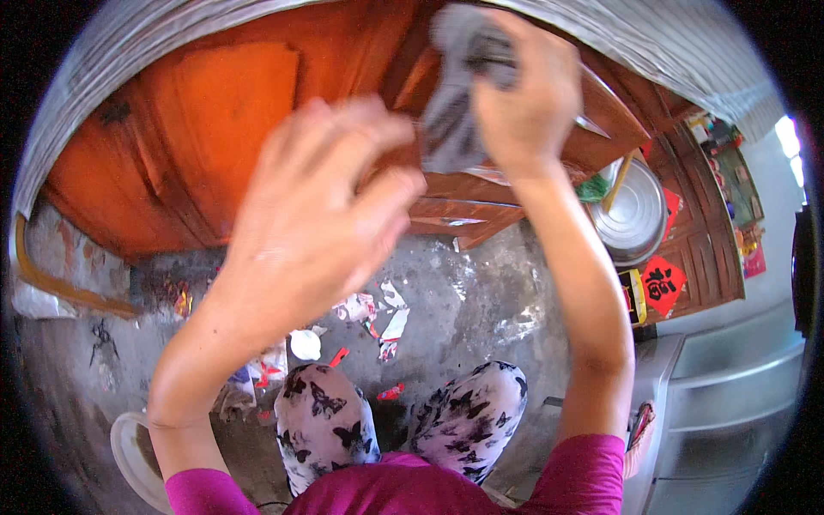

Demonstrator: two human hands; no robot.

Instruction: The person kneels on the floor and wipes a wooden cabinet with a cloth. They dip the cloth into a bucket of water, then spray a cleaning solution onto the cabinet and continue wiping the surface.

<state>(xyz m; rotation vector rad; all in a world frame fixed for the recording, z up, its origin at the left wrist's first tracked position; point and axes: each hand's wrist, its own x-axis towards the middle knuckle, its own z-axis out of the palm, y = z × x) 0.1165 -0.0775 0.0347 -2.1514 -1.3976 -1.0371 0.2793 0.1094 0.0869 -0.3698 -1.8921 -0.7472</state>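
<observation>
My right hand (532, 99) grips a grey cloth (453, 120) with darker patches, blurred by motion. The cloth hangs beside the edge of a reddish-brown wooden cabinet (215, 129), near its drawer fronts (468, 210); whether it touches the wood I cannot tell. My left hand (318, 202) is held up in front of the cabinet, left of the cloth and lower. Its fingers are spread, slightly smeared, and nothing shows in them.
Scraps of paper (395, 324) and a white round piece (305, 344) litter the grey floor (489, 292). To the right are a round metal vessel (633, 215), a red paper diamond (665, 285) and a pale appliance (721, 403). A white basin rim (129, 455) shows at lower left.
</observation>
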